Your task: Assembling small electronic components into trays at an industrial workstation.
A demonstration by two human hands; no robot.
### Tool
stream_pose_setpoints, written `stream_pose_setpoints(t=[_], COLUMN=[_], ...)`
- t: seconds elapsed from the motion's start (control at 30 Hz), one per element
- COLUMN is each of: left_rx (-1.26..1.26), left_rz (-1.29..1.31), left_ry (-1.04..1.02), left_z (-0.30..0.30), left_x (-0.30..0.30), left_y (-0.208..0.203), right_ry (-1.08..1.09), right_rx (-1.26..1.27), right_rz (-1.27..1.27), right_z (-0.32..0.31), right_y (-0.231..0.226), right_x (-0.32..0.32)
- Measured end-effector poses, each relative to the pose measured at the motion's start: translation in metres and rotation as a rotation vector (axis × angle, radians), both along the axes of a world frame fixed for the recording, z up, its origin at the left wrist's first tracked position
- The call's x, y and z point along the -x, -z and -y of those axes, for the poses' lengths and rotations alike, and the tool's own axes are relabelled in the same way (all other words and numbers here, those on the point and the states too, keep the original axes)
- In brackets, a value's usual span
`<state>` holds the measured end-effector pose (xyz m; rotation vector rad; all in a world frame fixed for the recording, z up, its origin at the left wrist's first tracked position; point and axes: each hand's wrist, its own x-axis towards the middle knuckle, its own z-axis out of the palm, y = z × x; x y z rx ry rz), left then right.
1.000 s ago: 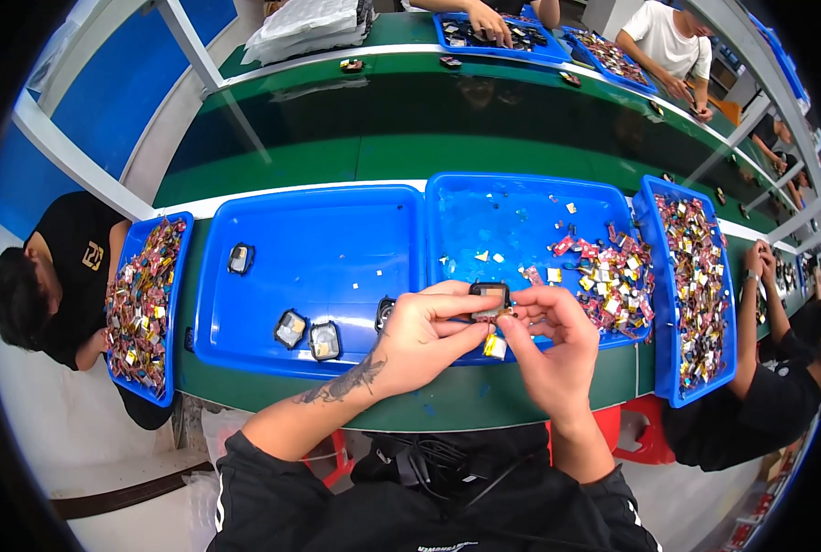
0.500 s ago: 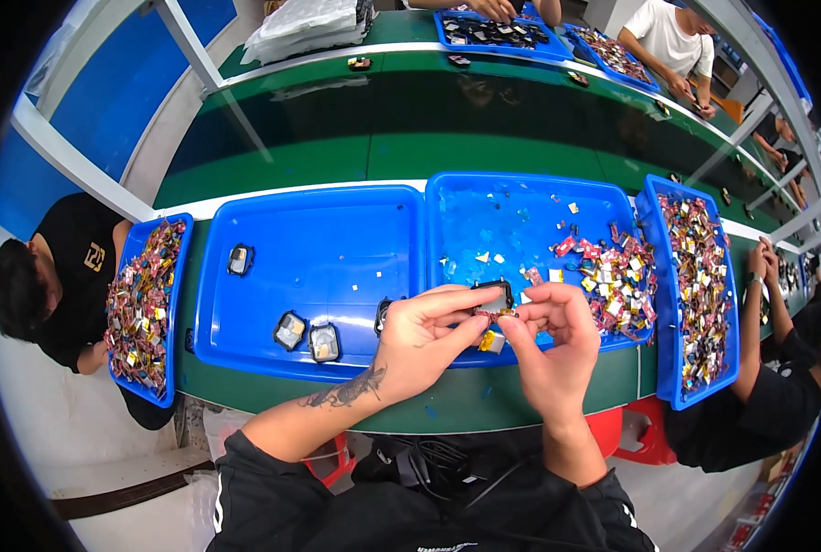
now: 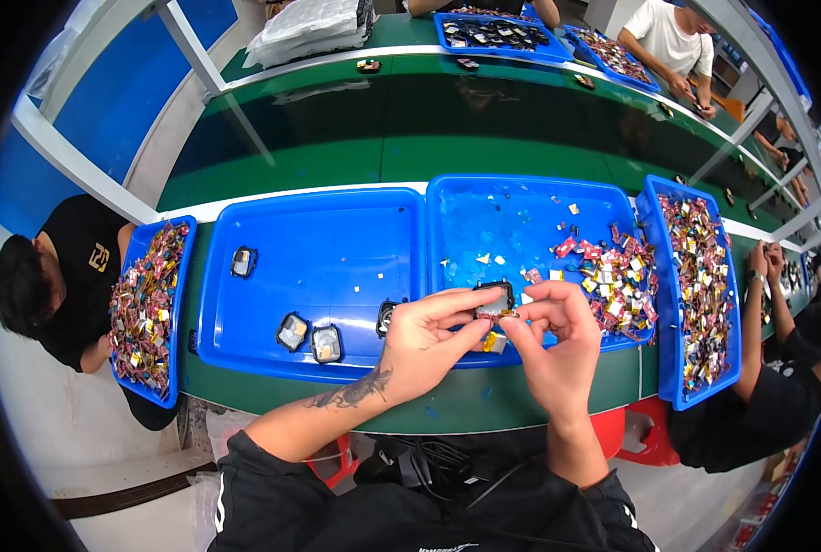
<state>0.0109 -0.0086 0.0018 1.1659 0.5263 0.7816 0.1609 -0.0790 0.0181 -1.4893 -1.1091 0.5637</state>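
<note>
My left hand [image 3: 433, 339] and my right hand [image 3: 557, 345] meet over the lower left edge of a blue tray [image 3: 473, 213]. Between their fingertips is a small square black plastic housing [image 3: 508, 296] with a pale inside. A small red circuit board [image 3: 493, 314] lies at its near edge, pinched by thumbs and fingers of both hands. Below it hangs a silver battery cell with yellow tape [image 3: 495, 343]. Fingers partly cover the joint between board and housing. Loose red boards with yellow-taped cells [image 3: 617, 285] are heaped in the tray's right side.
Left of it, another blue tray [image 3: 314, 225] holds several black housings [image 3: 326, 344]. Narrow blue bins full of boards stand at the far left [image 3: 151, 313] and right [image 3: 697, 294]. Beyond runs a green conveyor belt [image 3: 429, 156] with small parts. Co-workers sit around.
The housing has tipped so more of its pale inside shows, and the cell below is less visible. Parts on the belt have shifted slightly right. A co-worker's hand across the belt has moved away.
</note>
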Motion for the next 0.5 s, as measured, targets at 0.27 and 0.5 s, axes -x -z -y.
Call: stream_pose_setpoints(t=[0.27,0.5], left_rx=[-0.020,0.001], left_rz=[-0.017,0.026], left_ry=[-0.049,-0.161], left_z=[0.005,0.009], left_x=[-0.001,-0.007], left_y=[0.002,0.003], right_ry=[0.045,-0.082], right_rx=[-0.010,-0.018], right_rz=[0.219,0.000], right_z=[-0.005,-0.007], right_y=[0.001,0.006], right_x=[0.008,0.006])
